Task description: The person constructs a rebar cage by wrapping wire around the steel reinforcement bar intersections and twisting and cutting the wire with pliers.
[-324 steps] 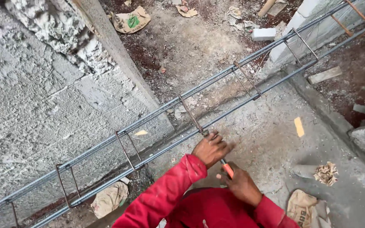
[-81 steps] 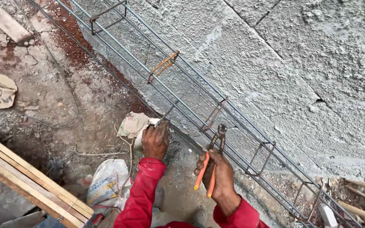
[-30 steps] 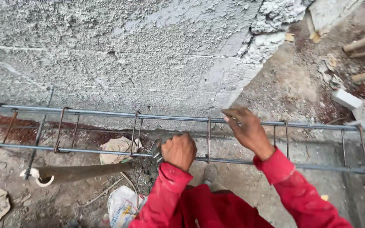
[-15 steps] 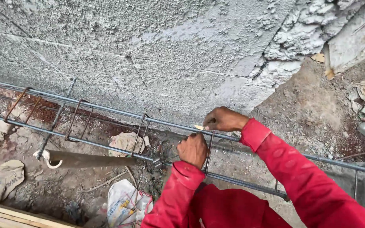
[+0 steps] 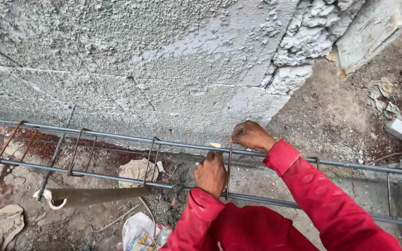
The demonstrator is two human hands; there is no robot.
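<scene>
We judged the cage (image 5: 117, 138) half tied: stirrups sat spaced to the left. Our right hand (image 5: 251, 135) gripped the far bar (image 5: 173, 143); our left hand (image 5: 211, 174) clenched one stirrup (image 5: 229, 173).

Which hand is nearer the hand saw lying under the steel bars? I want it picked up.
Left. The left hand grips a bar just right of the saw; the right hand is farther right, by the wall.
</scene>
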